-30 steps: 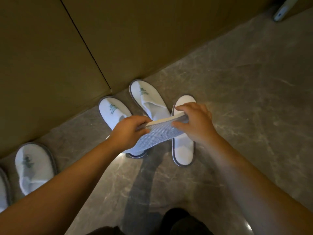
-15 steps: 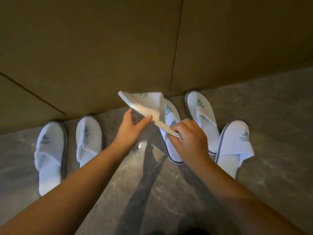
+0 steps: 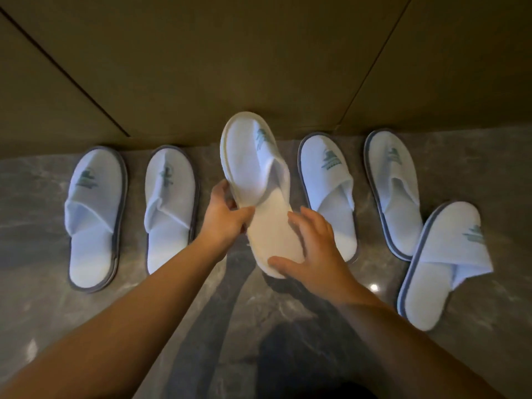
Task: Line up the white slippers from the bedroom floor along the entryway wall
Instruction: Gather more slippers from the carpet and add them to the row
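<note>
Six white slippers are in view on the grey marble floor point(image 3: 288, 326), set against the base of the brown panelled wall point(image 3: 230, 67).

Slipper 1 point(image 3: 92, 214) and slipper 2 point(image 3: 169, 208) lie flat at the left, side by side, toes at the wall edge of the floor, heels toward the camera. They are near each other but do not touch.

Slipper 3 point(image 3: 259, 191) is off the floor, held between the two hands in the gap between slipper 2 and slipper 4. Its toe points at the wall and overlaps the wall's base line in the view. The upper faces the camera and the sole is tilted.

The left hand point(image 3: 227, 217) grips slipper 3 at its left edge near the middle: thumb on the insole, fingers curled beneath the sole. The right hand point(image 3: 313, 254) is at the heel end with fingers spread and loosely curved. The thumb touches the heel rim; whether the other fingers press on the insole cannot be told.

Slipper 4 point(image 3: 331, 194) and slipper 5 point(image 3: 394, 191) lie flat to the right of the held one, toes at the wall, angled slightly to the left at the toe.

Slipper 6 point(image 3: 440, 260) lies farther from the wall at the right side of the floor, out of the row, toe angled right. Its left rim overlaps or touches the heel of slipper 5.
</note>
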A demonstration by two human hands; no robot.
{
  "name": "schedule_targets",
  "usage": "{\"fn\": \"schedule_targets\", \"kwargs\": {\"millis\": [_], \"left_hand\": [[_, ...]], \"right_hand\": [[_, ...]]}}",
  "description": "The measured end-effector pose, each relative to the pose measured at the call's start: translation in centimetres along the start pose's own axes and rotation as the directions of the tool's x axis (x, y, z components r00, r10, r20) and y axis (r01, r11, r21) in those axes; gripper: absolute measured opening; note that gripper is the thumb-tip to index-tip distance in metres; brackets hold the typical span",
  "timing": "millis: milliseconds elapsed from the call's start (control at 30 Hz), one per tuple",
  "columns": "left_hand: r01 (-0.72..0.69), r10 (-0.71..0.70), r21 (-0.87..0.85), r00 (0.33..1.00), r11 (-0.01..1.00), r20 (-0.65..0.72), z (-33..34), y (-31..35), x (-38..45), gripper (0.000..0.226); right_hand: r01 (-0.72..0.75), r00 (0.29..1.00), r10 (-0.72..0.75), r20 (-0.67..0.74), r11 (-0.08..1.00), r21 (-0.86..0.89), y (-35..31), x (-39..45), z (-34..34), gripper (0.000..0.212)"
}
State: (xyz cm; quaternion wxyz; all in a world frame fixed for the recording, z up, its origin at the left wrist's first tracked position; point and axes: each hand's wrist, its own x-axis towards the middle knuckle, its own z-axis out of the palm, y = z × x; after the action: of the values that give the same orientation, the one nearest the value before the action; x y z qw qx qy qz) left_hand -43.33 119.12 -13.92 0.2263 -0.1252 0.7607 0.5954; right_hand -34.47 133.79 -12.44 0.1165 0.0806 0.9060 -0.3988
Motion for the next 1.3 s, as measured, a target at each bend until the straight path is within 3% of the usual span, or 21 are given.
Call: {"fn": "schedule_targets", "kwargs": {"millis": [167, 233, 333, 400, 500, 600, 733, 867, 1000, 1100, 1233, 1300], "left_hand": [[0.071, -0.071, 0.107, 0.997, 0.992, -0.001, -1.7, -2.8, 0.2, 0.055], [0.094, -0.096, 0.052, 0.995, 0.994, 0.041, -1.5, -2.9, -0.4, 0.057], [0.058, -0.057, -0.001, 0.990, 0.998, 0.129, -0.2, -1.6, -1.5, 0.060], [0.030, -0.033, 0.019, 0.985, 0.999, 0.172, 0.9, 0.3, -1.9, 0.060], [0.020, -0.012, -0.025, 0.964, 0.999, 0.265, 3.2, 3.2, -2.1, 0.056], [-0.036, 0.013, 0.055, 0.925, 0.998, 0.379, 6.6, 5.3, -3.0, 0.052], [-0.127, 0.041, 0.152, 0.880, 0.980, 0.473, 12.0, 5.9, -4.5, 0.049], [-0.202, 0.014, 0.303, 0.851, 0.931, 0.525, 18.0, 3.3, -6.1, 0.050], [-0.118, -0.137, 0.437, 0.850, 0.892, 0.509, 23.6, -0.6, -6.5, 0.057], [-0.072, -0.154, 0.438, 0.875, 0.896, 0.458, 26.5, -3.1, -6.5, 0.061], [-0.033, -0.178, 0.468, 0.899, 0.883, 0.400, 29.0, -4.7, -6.7, 0.051], [-0.035, -0.212, 0.511, 0.884, 0.859, 0.417, 29.7, -4.5, -6.5, 0.035]], "right_hand": [[-0.194, 0.974, 0.213, -0.075, 0.958, 0.211, 1.3, 0.6, 1.8, 0.068], [-0.301, 0.950, 0.313, 0.015, 0.896, 0.326, 1.6, 0.3, 2.4, 0.065], [-0.357, 0.931, 0.340, 0.133, 0.774, 0.523, 1.1, -0.2, 2.6, 0.052], [-0.349, 0.918, 0.392, 0.065, 0.718, 0.601, 0.8, -0.2, 1.6, 0.038], [-0.357, 0.854, 0.519, -0.045, 0.645, 0.675, 1.1, -0.5, -2.0, 0.033], [-0.352, 0.783, 0.594, -0.186, 0.669, 0.655, 2.6, -2.7, -7.4, 0.030], [-0.339, 0.630, 0.659, -0.411, 0.709, 0.618, 6.3, -7.2, -14.3, 0.032], [-0.336, 0.498, 0.701, -0.510, 0.698, 0.632, 11.4, -9.8, -18.4, 0.041], [-0.343, 0.495, 0.723, -0.482, 0.673, 0.656, 16.7, -11.1, -19.9, 0.041], [-0.355, 0.500, 0.745, -0.442, 0.642, 0.680, 20.4, -12.2, -19.7, 0.041], [-0.347, 0.527, 0.755, -0.390, 0.610, 0.712, 23.4, -12.4, -18.4, 0.042], [-0.323, 0.530, 0.749, -0.399, 0.613, 0.721, 24.3, -12.0, -18.3, 0.040]]}}
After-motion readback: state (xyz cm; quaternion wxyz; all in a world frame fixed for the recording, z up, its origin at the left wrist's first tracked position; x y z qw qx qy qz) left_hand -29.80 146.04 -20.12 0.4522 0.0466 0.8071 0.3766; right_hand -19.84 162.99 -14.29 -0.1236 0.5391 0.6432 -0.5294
